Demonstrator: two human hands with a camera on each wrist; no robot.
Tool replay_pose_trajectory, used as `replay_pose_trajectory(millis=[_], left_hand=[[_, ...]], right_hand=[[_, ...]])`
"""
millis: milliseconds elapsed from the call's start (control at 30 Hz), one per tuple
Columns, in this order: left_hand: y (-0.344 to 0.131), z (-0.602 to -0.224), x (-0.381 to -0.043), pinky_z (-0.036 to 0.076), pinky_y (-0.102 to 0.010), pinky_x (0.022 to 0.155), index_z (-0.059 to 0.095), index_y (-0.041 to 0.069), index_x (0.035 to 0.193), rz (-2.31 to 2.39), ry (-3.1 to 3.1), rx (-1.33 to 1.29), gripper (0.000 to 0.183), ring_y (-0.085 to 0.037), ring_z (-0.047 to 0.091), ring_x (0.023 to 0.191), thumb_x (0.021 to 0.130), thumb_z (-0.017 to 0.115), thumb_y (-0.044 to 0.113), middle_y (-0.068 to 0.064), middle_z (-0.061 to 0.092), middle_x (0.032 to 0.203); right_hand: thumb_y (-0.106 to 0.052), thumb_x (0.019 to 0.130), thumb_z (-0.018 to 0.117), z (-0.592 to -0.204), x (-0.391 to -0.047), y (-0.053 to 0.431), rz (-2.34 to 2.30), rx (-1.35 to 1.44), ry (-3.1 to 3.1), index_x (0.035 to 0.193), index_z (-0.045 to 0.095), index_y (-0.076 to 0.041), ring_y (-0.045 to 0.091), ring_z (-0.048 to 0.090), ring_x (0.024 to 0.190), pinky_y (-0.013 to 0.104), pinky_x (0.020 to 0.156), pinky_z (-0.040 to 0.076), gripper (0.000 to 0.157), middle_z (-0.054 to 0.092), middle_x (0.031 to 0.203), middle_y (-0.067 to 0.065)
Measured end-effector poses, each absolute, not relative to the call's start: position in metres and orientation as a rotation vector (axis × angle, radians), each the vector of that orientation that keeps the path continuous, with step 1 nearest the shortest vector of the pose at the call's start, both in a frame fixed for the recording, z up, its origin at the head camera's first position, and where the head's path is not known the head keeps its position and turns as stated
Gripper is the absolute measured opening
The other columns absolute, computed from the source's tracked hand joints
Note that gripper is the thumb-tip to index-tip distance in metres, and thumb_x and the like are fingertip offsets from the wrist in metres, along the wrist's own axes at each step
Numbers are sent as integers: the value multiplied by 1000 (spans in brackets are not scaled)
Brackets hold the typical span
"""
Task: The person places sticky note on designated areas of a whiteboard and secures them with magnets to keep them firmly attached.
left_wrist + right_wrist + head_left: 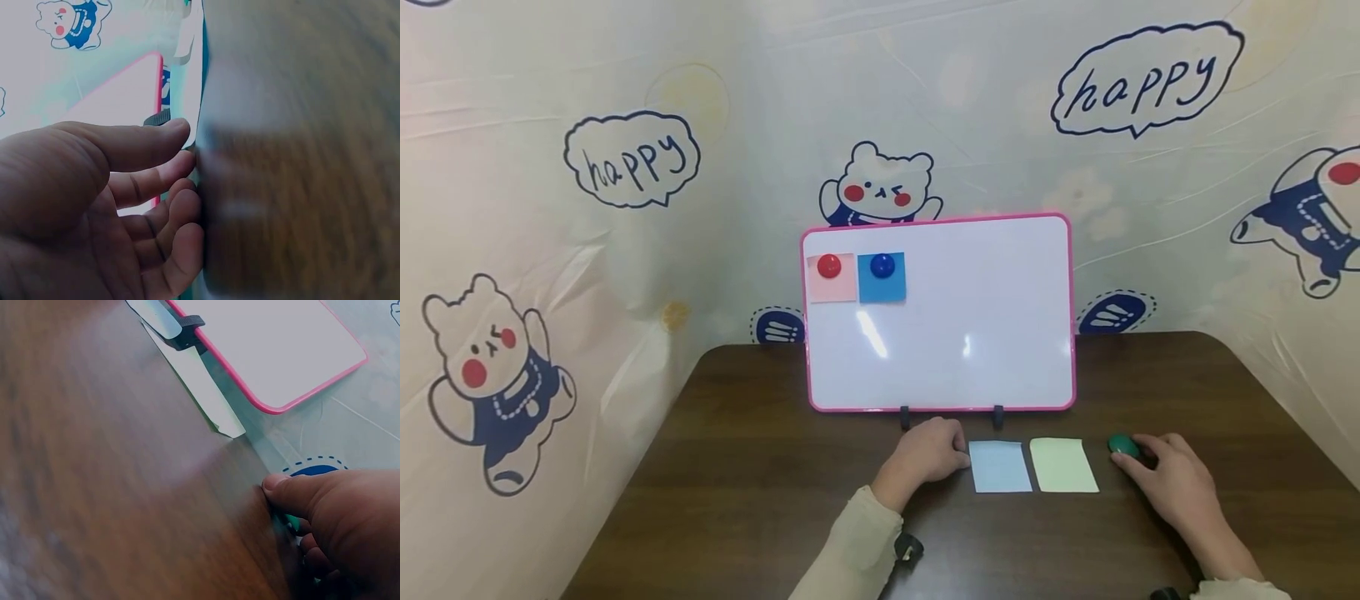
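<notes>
In the head view my left hand (931,450) lies on the table with its fingertips right at the left edge of a light blue sticky note (1002,467). The left wrist view shows a gap between thumb and forefinger of that hand (119,187), the note's edge close to the thumb tip. My right hand (1180,479) pinches a round green magnet (1123,446) between thumb and fingers at table level; in the right wrist view the hand (344,519) mostly hides the magnet (292,521). A light green sticky note (1064,465) lies between the hands.
A pink-framed whiteboard (985,317) stands behind the notes on black feet (997,416). Upper left on it, a red magnet (829,266) sits on a pink note (832,290) and a blue magnet (882,265) on a blue note (882,291). A printed cloth (760,108) hangs behind the table (737,467).
</notes>
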State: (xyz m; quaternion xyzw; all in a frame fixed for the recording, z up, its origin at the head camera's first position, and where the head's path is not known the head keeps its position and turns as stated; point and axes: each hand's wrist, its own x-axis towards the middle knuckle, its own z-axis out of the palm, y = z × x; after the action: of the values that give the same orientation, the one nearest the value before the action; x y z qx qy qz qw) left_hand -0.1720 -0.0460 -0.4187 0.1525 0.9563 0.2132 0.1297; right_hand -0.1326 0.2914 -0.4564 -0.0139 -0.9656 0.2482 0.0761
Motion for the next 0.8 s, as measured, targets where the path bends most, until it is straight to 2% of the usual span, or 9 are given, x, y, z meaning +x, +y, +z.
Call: replay_pose_trajectory(millis=[400, 533, 667, 800], left_hand=[[-38, -421, -173, 42, -29, 56, 58, 18, 79, 682, 2768, 386, 19, -12, 49, 62, 87, 67, 32, 6, 51, 68], [-33, -422, -175, 42, -29, 55, 58, 16, 83, 702, 2774, 315, 22, -13, 49, 61, 87, 66, 37, 5, 52, 69], [-28, -425, -178, 43, -28, 55, 58, 16, 86, 683, 2803, 299, 19, -13, 49, 62, 87, 68, 32, 5, 51, 70], [-26, -426, -179, 42, -27, 55, 58, 18, 80, 654, 2829, 343, 14, -12, 48, 60, 87, 67, 26, 6, 50, 68]], right_hand=[[-50, 88, 61, -456, -134, 292, 747, -57, -2891, 114, 58, 10, 38, 53, 86, 55, 71, 42, 65, 50, 101, 24], [-49, 88, 61, -457, -134, 293, 738, -56, -2880, 113, 58, 9, 37, 53, 86, 54, 70, 43, 63, 51, 101, 24], [-46, 88, 63, -460, -133, 292, 733, -40, -2856, 112, 60, 8, 35, 54, 84, 52, 67, 43, 59, 52, 99, 22], [-44, 88, 64, -462, -134, 292, 735, -27, -2838, 111, 60, 8, 32, 53, 82, 50, 66, 43, 57, 53, 98, 20]])
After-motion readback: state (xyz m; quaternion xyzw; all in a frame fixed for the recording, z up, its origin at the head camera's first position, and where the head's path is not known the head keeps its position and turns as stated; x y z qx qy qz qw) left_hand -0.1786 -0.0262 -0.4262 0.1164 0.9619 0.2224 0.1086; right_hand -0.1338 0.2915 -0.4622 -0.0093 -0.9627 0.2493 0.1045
